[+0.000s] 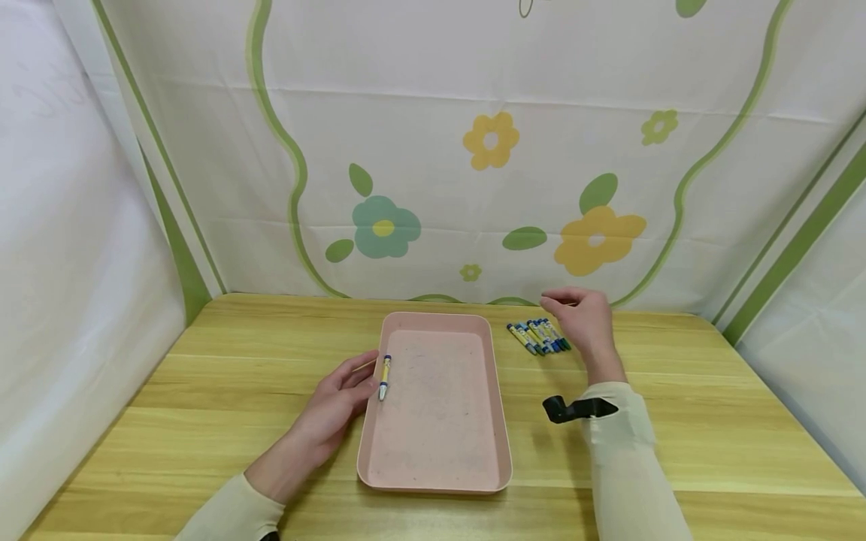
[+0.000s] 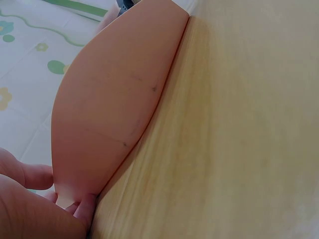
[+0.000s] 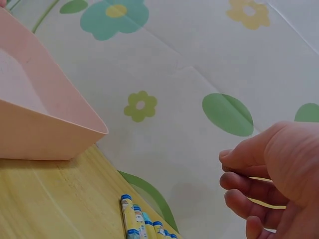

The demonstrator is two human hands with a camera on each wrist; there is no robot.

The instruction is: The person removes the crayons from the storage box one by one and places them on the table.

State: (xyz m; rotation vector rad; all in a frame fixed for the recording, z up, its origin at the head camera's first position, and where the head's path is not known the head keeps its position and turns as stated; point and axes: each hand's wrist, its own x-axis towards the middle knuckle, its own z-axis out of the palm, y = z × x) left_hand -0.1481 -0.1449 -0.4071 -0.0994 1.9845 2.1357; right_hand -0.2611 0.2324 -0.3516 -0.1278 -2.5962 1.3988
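Note:
My left hand point(image 1: 334, 406) is at the left side of a pink tray point(image 1: 440, 490), thumb and fingers on either side of its wall. In the left wrist view, fingertips point(image 2: 87, 209) touch the outer wall near the table. Inside the tray, a crayon point(image 1: 385, 378) with a yellow wrapper and pale tip lies along the left wall. My right hand point(image 1: 583, 319) hovers over the far right of the table, fingers loosely bent and holding nothing. Just left of it lies a row of several crayons point(image 1: 539, 336), side by side; the right wrist view shows their blue ends.
The wooden table point(image 1: 676, 421) carries the tray near its middle. Behind it hangs a white cloth point(image 1: 433, 158) with printed flowers, and similar cloth panels stand at both sides. A black strap point(image 1: 582, 409) sits on the right wrist.

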